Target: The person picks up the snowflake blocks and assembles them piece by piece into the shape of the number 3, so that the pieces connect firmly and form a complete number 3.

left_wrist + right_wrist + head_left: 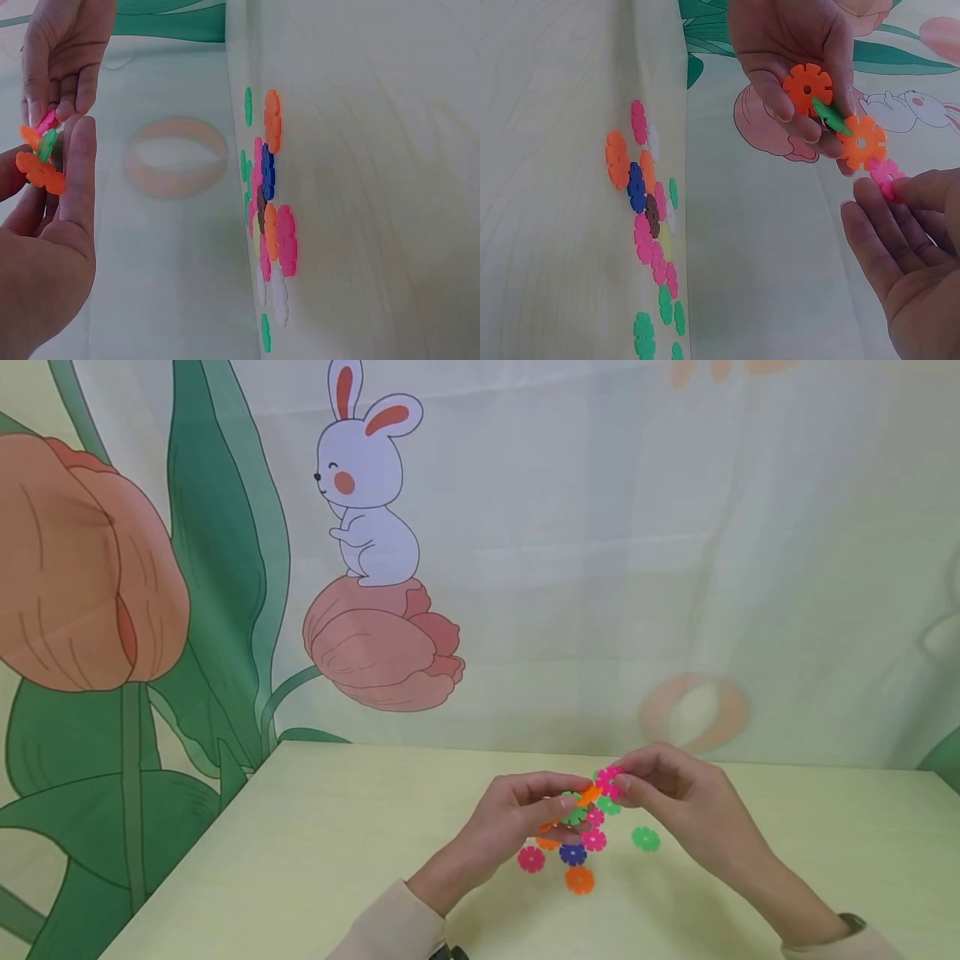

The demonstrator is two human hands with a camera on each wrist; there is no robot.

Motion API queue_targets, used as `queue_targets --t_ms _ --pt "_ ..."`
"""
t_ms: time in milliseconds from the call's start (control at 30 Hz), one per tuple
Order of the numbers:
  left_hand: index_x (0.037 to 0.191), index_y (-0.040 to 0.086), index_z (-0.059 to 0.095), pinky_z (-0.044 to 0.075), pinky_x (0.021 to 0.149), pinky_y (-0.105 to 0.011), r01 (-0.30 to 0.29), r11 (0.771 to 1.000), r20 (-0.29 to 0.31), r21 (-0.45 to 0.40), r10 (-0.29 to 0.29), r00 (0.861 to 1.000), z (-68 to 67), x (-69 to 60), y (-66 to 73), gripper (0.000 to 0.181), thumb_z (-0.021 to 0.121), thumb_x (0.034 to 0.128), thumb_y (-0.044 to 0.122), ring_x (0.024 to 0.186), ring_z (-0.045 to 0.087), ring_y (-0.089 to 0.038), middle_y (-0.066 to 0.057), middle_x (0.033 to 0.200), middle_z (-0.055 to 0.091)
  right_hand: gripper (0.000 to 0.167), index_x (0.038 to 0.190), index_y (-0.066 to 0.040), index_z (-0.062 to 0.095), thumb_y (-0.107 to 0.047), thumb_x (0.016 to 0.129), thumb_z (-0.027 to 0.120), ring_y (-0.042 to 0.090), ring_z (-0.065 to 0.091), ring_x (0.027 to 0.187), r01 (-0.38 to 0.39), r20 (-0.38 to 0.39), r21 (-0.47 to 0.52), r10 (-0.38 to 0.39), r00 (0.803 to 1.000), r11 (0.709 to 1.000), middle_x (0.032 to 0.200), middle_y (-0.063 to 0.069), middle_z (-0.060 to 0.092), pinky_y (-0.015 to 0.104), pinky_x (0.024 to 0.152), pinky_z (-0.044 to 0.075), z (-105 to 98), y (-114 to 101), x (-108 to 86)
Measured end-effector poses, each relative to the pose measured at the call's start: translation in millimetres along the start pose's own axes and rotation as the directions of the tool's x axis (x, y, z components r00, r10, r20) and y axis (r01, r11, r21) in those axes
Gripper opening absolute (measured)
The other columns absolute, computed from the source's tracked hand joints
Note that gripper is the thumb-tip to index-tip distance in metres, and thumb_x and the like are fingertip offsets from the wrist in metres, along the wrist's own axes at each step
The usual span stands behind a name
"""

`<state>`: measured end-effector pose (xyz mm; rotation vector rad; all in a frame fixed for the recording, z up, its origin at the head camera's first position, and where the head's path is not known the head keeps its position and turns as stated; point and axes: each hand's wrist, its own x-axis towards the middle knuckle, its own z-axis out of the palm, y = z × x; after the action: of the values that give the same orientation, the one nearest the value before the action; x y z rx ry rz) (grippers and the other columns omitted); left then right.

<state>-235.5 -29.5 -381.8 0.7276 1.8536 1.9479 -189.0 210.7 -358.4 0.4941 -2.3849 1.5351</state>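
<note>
Both hands are raised above the table, joined by a short chain of notched, flower-shaped plastic discs. My left hand (pixel 517 807) holds one end, where an orange disc (pixel 808 90) and a green disc (pixel 831 118) are slotted together. Beyond them a second orange disc (pixel 862 142) continues the chain. My right hand (pixel 693 802) pinches the pink disc (pixel 886 178) at the far end between thumb and fingers. The pink disc meets the second orange one at its edge; how deep the slots sit cannot be made out.
Below the hands, loose discs lie scattered on the pale table (pixel 300 860), among them a green disc (pixel 646 839), a dark blue disc (pixel 573 854), an orange disc (pixel 580 881) and a pink disc (pixel 531 859). A printed cloth (pixel 540 568) with a rabbit and tulips hangs behind.
</note>
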Motion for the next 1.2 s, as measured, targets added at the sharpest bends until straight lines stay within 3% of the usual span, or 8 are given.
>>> queue_targets --t_ms 300,733,900,1067,1200 --pt "0.133 0.005 0.074 0.062 0.091 -0.037 -0.008 1.0 0.015 -0.002 0.008 1.0 -1.0 -0.4 -0.9 0.029 0.065 0.1071 0.014 0.105 0.077 -0.034 -0.011 0.126 0.073 0.017 0.114 -0.014 0.074 -0.024 0.101 0.077 0.018 0.077 0.092 -0.01 -0.002 -0.012 0.01 1.0 1.0 0.108 0.0 0.077 0.03 0.083 0.063 0.3 -0.4 -0.5" --pt "0.129 0.01 0.076 0.062 0.091 -0.039 -0.011 1.0 0.016 -0.008 0.011 1.0 -1.0 0.3 -3.4 0.026 0.066 0.106 0.015 0.101 0.076 -0.043 -0.023 0.125 0.072 0.016 0.114 -0.014 0.074 -0.023 0.101 0.077 0.019 0.078 0.091 -0.007 -0.001 -0.008 0.007 1.0 1.0 0.107 0.0 0.077 0.03 0.083 0.063 0.7 -0.7 -1.1" --pt "0.129 0.009 0.077 0.063 0.089 -0.039 -0.008 1.0 0.01 -0.008 0.008 1.0 -0.8 1.1 -3.8 0.025 0.067 0.1058 0.014 0.094 0.078 -0.037 -0.024 0.121 0.073 0.016 0.115 -0.011 0.073 -0.019 0.101 0.076 0.019 0.078 0.091 0.003 0.0 0.001 -0.003 1.0 1.0 0.108 0.002 0.077 0.03 0.083 0.063 0.8 -0.6 -1.5" --pt "0.129 0.008 0.076 0.063 0.087 -0.04 -0.016 1.0 0.014 -0.019 0.016 1.0 -1.2 0.9 -4.2 0.026 0.066 0.1057 0.013 0.102 0.076 -0.041 -0.022 0.124 0.072 0.016 0.115 -0.01 0.073 -0.017 0.101 0.076 0.018 0.078 0.09 0.014 -0.005 0.009 -0.014 1.0 1.0 0.108 0.003 0.077 0.029 0.082 0.063 1.8 -0.6 -2.6" --pt "0.13 0.006 0.075 0.063 0.086 -0.04 -0.019 0.999 0.017 -0.027 0.02 1.0 -1.2 0.9 -4.5 0.026 0.066 0.106 0.012 0.105 0.077 -0.036 -0.023 0.127 0.071 0.016 0.115 -0.009 0.073 -0.014 0.1 0.076 0.016 0.077 0.09 0.023 -0.009 0.016 -0.023 1.0 1.0 0.109 0.004 0.076 0.028 0.082 0.063 2.4 0.1 -3.4"
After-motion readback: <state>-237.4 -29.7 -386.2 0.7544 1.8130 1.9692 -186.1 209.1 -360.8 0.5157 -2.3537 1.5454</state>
